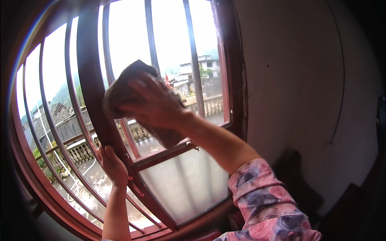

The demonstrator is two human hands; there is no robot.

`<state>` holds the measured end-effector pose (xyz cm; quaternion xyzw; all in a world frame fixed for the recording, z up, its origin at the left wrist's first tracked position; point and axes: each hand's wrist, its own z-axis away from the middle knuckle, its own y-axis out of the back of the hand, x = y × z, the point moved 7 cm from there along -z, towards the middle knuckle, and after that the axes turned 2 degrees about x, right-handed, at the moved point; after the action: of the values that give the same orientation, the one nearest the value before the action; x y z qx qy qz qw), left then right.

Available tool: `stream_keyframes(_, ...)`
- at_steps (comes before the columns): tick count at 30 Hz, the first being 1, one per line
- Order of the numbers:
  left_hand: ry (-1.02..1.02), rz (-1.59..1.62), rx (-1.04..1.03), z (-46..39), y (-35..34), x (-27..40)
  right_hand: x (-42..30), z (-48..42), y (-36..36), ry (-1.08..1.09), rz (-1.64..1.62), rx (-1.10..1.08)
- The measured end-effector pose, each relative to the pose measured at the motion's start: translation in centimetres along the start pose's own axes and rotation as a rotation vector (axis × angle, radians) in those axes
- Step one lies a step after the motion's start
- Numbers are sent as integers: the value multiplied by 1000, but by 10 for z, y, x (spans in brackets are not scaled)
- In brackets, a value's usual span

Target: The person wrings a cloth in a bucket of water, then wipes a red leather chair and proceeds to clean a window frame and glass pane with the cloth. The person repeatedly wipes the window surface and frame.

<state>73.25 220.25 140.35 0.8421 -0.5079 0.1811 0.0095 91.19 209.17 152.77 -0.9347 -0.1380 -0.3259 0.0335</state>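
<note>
My right hand (153,105) is spread flat over a dark cloth (126,90), pressing it against the upper clear pane of a wooden window sash (181,147). The hand is slightly blurred, and the cloth hangs down below the palm. With my left hand (113,164) I grip the edge of the sash's dark red stile, lower and to the left; its fingers are partly hidden behind the wood. A small red pull handle (136,186) is fixed on the stile beside my left wrist. Below the clear pane sits a frosted glass pane (187,183).
Vertical metal bars (74,99) stand beyond the window. To the right is a plain wall (286,75) with a thin cable (343,78). A window latch (196,148) sits on the sash's middle rail. Outside are a balustrade (78,152) and buildings.
</note>
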Motion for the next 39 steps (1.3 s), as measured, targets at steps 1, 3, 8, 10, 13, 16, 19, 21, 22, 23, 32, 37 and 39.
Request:
stream_keyframes(1,-4,-24,2,-2,7,-4,19,-4,1,23,22,-7)
stream_keyframes(3,33,-67,-51,-7,21,-19,86,-23,20,-258,35,26)
stream_keyframes(8,55,38,-86,0,4,-4,216,-63,134,-34,327,356)
stream_keyframes(10,49,42,-75,0,1,0,233,-46,128,-111,406,275)
stream_keyframes(13,58,6,-64,1,3,-4,198,20,103,-192,414,228)
stream_keyframes(16,40,-29,-24,-7,25,-9,93,114,73,-429,281,28)
stream_keyframes(19,56,-2,-46,-1,5,-3,38,160,98,-277,139,-104)
stream_keyframes(21,74,-8,-52,0,5,-11,59,141,103,-252,147,-114)
stream_keyframes(22,75,-37,-51,-2,13,-18,73,115,97,-318,189,-161)
stream_keyframes(23,80,-40,-59,-5,17,-19,100,99,96,-323,261,-74)
stream_keyframes(32,125,-59,-93,7,0,-14,145,-123,85,-138,196,452)
stream_keyframes(37,-35,-98,7,-2,11,-2,32,-99,-15,19,-50,172)
stream_keyframes(39,-40,-92,20,-4,15,-4,5,-64,-5,208,-38,161)
